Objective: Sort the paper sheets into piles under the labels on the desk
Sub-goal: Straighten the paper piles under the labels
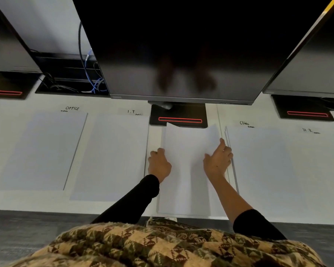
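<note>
Head view: we recorded the unsorted stack of paper sheets (183,189) lying at the centre of the desk (12,201), directly in front of the person, its far end reaching the black monitor base (178,114). The top sheet (189,139) sat slightly skewed on the stack. The left hand (159,164) gripped the stack's left edge with its fingers curled onto it. The right hand (218,160) rested on the top sheet near its right edge, index finger extended; we could not tell whether it pinched the sheet or merely pressed on it. To the left, one pile (42,151) lay under the OFFICE label (72,108) and another pile (114,157) under the I.T label (131,111). To the right, a pile (258,166) lay under the Clinic label (244,123), just beside the right hand, with the H.R label (308,130) further right. A dark monitor (181,45) hung over the base, and cables (91,79) ran behind the desk.
</note>
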The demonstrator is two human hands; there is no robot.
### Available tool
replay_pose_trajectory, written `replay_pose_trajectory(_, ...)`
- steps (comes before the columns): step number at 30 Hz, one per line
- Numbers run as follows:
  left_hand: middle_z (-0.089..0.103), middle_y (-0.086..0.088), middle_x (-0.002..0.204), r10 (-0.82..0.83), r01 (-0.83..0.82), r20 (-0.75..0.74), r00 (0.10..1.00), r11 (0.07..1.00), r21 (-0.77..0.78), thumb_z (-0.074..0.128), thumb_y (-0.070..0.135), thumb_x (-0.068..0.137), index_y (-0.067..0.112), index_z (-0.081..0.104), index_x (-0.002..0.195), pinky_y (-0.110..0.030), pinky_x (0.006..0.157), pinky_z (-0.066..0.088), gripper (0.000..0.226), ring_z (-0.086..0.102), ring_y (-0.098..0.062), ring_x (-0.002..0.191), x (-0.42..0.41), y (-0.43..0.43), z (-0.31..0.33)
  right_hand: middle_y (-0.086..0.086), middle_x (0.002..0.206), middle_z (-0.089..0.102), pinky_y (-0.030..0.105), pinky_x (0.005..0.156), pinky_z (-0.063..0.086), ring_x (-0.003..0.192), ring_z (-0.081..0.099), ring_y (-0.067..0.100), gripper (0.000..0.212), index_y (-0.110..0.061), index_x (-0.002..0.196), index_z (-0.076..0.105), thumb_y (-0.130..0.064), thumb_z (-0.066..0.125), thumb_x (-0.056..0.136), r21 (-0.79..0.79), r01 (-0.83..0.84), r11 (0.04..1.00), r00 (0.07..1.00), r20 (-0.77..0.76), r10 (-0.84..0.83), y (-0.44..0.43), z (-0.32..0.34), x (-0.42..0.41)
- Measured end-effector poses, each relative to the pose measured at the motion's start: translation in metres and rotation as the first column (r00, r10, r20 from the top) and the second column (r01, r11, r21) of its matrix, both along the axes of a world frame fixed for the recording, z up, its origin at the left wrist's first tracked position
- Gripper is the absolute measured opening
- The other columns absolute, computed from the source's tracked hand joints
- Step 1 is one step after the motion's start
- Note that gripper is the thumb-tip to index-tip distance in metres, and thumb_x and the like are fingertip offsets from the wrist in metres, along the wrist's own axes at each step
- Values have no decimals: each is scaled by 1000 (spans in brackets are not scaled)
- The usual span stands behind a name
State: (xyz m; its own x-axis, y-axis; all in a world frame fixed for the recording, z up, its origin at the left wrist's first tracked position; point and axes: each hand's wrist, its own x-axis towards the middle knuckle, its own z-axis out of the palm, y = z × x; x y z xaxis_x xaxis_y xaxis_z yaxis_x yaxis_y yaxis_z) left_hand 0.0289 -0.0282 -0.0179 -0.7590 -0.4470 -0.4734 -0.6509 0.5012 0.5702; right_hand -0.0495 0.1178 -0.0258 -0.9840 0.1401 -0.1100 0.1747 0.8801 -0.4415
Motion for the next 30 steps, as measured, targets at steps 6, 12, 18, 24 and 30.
replay_pose_trajectory(6,44,4,76,138,-108,-107,985,963,248,38,-9,87,8,40,98,-19,56,39,20,46,-15,72,-1,-3,4,21,138,38,43,104,39,126,40,33,56,-7,141,29,-15,55,92,-73,31,997,999,-23,-33,0,-5,-3)
replay_pose_trajectory(12,40,5,75,348,-261,-217,912,900,349,34,-15,83,8,38,91,-7,45,36,24,40,-13,70,-2,-5,11,22,138,36,44,102,43,122,46,37,57,-4,142,28,-14,54,92,-257,67,964,995,-50,-82,11,-7,-8)
replay_pose_trajectory(18,50,-1,88,338,-163,-495,801,918,362,35,-12,85,24,41,81,-17,60,38,36,47,-18,81,-21,-14,46,14,138,43,44,107,30,125,45,30,45,-8,142,31,-16,38,98,-444,56,894,970,-190,-155,9,34,-27)
replay_pose_trajectory(24,53,6,91,417,-102,-711,566,891,441,42,-7,90,21,42,95,-17,72,45,29,53,-12,81,-31,-28,90,-12,89,48,10,68,42,73,47,-9,22,-8,116,44,-6,39,95,-732,-201,651,831,-479,-283,-5,104,-34)
replay_pose_trajectory(30,59,-7,121,399,-143,-521,754,875,462,55,11,92,8,47,125,-31,93,48,35,57,-19,106,-20,-24,57,4,118,53,2,68,39,97,53,13,28,-2,125,39,-6,39,97,-708,-131,694,967,-246,-69,-3,74,-1)
